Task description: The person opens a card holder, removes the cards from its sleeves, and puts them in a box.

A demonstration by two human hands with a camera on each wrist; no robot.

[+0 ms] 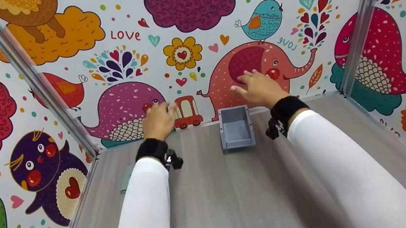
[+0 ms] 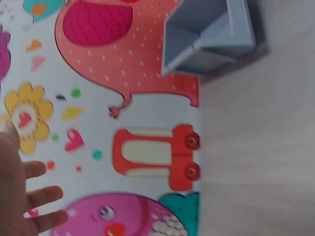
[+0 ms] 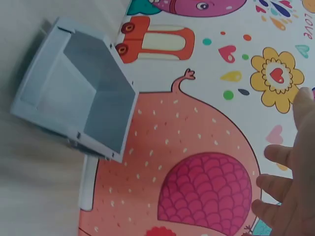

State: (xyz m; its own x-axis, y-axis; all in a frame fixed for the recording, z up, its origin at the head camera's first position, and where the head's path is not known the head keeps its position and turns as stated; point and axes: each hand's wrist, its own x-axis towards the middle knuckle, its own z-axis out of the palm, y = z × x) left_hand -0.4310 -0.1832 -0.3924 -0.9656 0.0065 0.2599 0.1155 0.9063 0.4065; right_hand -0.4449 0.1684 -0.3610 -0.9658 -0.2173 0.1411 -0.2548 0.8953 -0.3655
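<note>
A grey open-fronted plastic bin (image 1: 239,143) stands on the table against the back wall, with nothing showing inside it. To its left, my left hand (image 1: 159,121) is held in the air, fingers spread and holding nothing. My right hand (image 1: 263,89) hovers at the bin's upper right, also bare, its fingers apart. In the left wrist view the bin (image 2: 231,44) appears at the top, well away from the left fingers (image 2: 44,197). The right wrist view has the bin (image 3: 106,81) at the left and the right hand (image 3: 290,182) at the right edge.
A flat pale green item (image 1: 127,179) lies on the grey wood-grain table (image 1: 209,202), partly hidden behind the left sleeve. A white strip (image 3: 88,184) lies along the wall beside the bin. Cartoon-printed walls with metal corner posts (image 1: 361,19) enclose the table.
</note>
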